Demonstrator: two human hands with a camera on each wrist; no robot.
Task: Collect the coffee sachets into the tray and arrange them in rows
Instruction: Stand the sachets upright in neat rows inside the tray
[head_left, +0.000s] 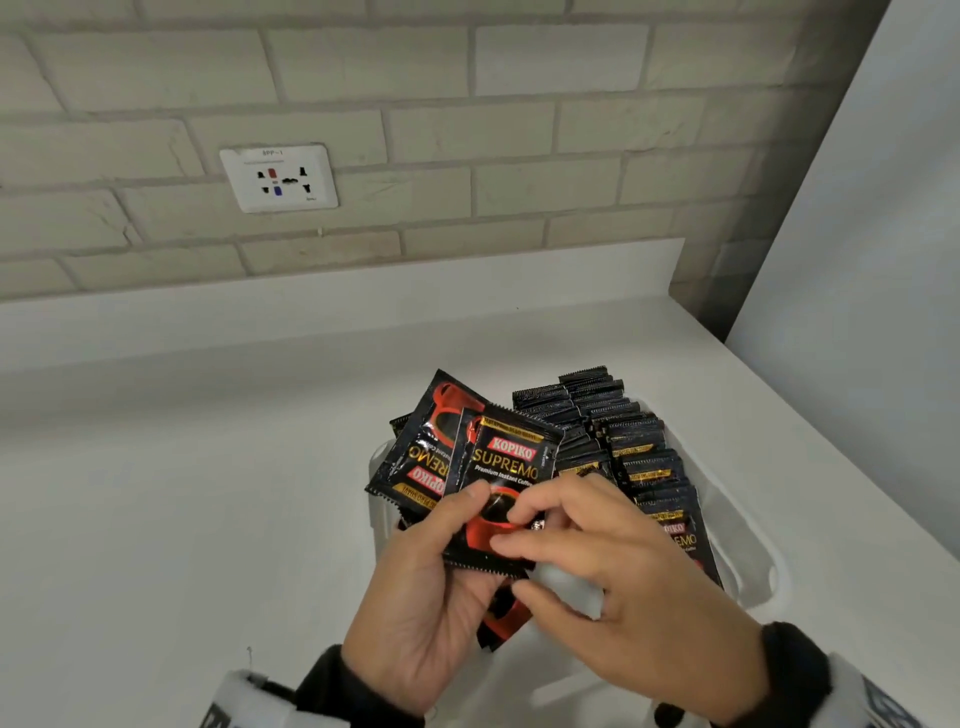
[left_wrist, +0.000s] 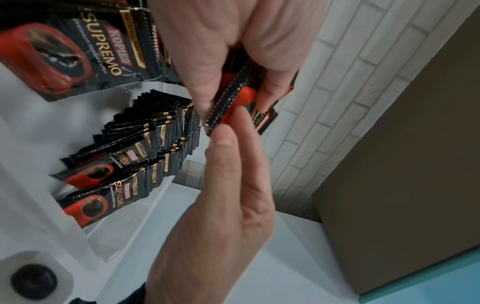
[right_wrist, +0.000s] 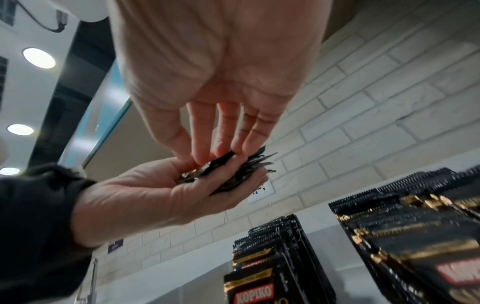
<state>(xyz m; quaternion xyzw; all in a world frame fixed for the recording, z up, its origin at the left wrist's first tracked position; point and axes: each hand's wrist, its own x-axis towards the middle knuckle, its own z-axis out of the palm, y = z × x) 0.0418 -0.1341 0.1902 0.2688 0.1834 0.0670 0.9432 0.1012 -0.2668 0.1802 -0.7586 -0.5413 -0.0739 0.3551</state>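
Note:
My left hand grips a fanned bunch of black-and-red Kopiko coffee sachets above the near left part of the white tray, its thumb lying on the top one. My right hand meets it from the right and pinches the lower part of the top sachet with thumb and fingertips. The right wrist view shows the bunch of sachets edge-on in the left hand's palm. Two rows of standing sachets fill the tray; in the left wrist view the standing sachets lean in overlapping lines.
The tray sits on a white countertop against a pale brick wall with a wall socket. A white panel rises at the right, close to the counter's right edge. Bare counter lies left of the tray.

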